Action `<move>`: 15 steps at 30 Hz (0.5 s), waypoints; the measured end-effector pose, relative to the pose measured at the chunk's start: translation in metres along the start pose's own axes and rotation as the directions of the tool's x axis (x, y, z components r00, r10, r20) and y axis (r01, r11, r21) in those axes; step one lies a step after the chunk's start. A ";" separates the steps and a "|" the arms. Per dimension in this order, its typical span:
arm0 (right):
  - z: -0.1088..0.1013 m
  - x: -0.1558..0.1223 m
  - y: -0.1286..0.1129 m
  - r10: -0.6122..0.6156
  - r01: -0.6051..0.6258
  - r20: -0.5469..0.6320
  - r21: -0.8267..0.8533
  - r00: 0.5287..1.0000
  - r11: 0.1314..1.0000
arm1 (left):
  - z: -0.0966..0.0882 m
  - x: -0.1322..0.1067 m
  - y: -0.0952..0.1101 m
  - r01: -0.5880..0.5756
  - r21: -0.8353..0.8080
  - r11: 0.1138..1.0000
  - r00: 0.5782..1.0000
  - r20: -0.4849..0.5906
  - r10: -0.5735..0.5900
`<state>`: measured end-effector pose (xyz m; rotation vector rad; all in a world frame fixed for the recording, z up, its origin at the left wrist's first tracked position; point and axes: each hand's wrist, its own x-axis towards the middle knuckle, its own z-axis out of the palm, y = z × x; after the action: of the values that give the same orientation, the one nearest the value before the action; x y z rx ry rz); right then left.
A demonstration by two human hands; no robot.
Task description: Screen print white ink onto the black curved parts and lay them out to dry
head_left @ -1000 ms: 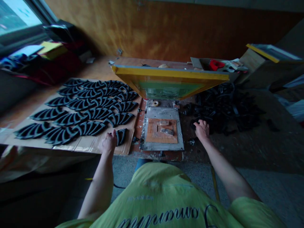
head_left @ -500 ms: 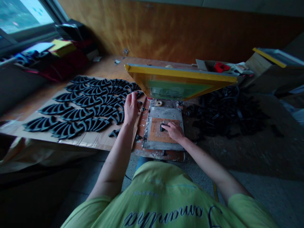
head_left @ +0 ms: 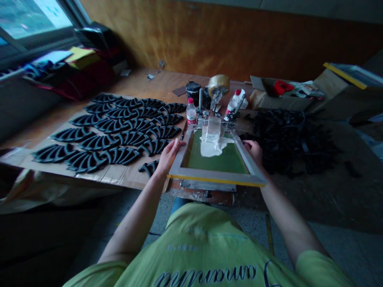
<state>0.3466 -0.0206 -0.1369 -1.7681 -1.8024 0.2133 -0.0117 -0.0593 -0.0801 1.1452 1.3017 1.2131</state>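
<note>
A screen printing frame with a green mesh lies lowered over the metal base plate, tilted slightly. My left hand is closed on the frame's left side, and my right hand grips the right side; the fingertips are partly hidden. White ink is pooled on the mesh toward the far end. A clear squeegee block stands in the ink. The small black part on the plate is hidden under the frame.
Rows of black curved parts lie on cardboard at the left, and a dark heap of parts is at the right. Behind the frame stand two red-capped bottles, a black tub and a tape roll. An open carton sits back right.
The frame has swung down from its raised position over the plate. My right hand has left the small black part, my left hand has come down, and both now hold the frame.
</note>
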 end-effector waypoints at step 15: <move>0.039 -0.024 -0.095 -0.492 0.548 0.424 -0.013 0.761 0.836 | -0.010 -0.011 -0.122 0.189 0.339 0.922 0.975 0.047 -0.218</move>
<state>0.2443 -0.0415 -0.1271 -1.2833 -2.5975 0.2430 -0.0229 -0.0775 -0.2010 1.2460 1.5592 0.8025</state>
